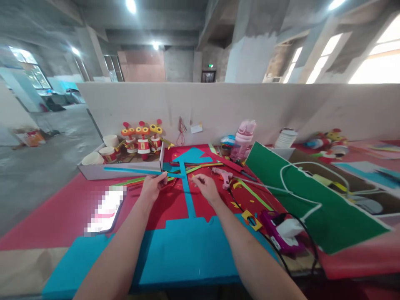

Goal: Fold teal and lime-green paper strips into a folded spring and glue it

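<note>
Blue strip (134, 170) sits pinched in our left grip (151, 187), probably to steady it; our right grip (206, 188) is narrow, though we cannot tell if it holds anything. Just right of it lies the glue gun (224, 176), likely for easy reach.

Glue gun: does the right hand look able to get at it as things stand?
Probably yes: the glue gun lies near the right hand, with nothing visible between them. Whether that hand pinches something small is unclear.
</note>
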Tool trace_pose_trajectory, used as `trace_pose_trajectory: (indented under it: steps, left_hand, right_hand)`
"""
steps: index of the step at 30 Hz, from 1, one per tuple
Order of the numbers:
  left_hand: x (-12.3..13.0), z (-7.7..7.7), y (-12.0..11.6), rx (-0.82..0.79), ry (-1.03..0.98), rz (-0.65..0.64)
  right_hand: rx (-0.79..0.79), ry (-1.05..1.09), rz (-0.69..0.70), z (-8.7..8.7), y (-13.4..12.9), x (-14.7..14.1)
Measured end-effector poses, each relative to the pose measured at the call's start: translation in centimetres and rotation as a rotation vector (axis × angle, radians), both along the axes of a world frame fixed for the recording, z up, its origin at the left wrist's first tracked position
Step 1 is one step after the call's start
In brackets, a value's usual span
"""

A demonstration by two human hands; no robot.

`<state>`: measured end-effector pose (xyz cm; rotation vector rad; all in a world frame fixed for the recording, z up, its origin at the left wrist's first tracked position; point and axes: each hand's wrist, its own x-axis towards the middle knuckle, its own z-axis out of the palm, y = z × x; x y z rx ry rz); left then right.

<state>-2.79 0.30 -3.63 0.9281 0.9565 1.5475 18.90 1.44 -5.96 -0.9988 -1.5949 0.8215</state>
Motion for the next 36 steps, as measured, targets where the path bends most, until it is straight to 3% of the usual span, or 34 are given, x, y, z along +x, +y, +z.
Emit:
trace_pose_trajectory:
  steps: [4, 11, 18, 26, 30, 32, 36]
  left_hand:
    - [2.0, -0.6, -0.4, -0.024, 0.000, -0.068]
    - [3.8, -1.1, -0.9, -0.060, 0.036, -0.089]
    - [4.1, -1.2, -0.9, -0.135, -0.029, -0.096]
    - [3.7, -1.6, -0.4, -0.134, -0.036, -0.087]
    - [3.4, -1.6, -0.2, -0.111, -0.041, -0.048]
    - [3.3, -1.8, -0.1, -0.081, -0.020, -0.030]
    - [3.5, -2.4, -0.1, 0.010, 0.147, 0.019]
  right_hand:
    - [-0.050, 0.168, 0.176, -0.2, -0.7, -1.9]
    - [-0.070, 0.095, 0.049, -0.2, -0.9, -1.8]
    - [-0.061, 0.124, -0.075, -0.3, -0.4, -1.3]
    - [-0.141, 0.152, -0.060, -0.6, 0.2, -1.2]
    - [-0.123, 0.100, -0.118, -1.1, 0.7, -0.7]
    - [-0.068, -0.002, -0.145, -1.1, 0.7, -0.3]
    - [0.209, -0.302, -0.297, 0.0, -0.3, -0.1]
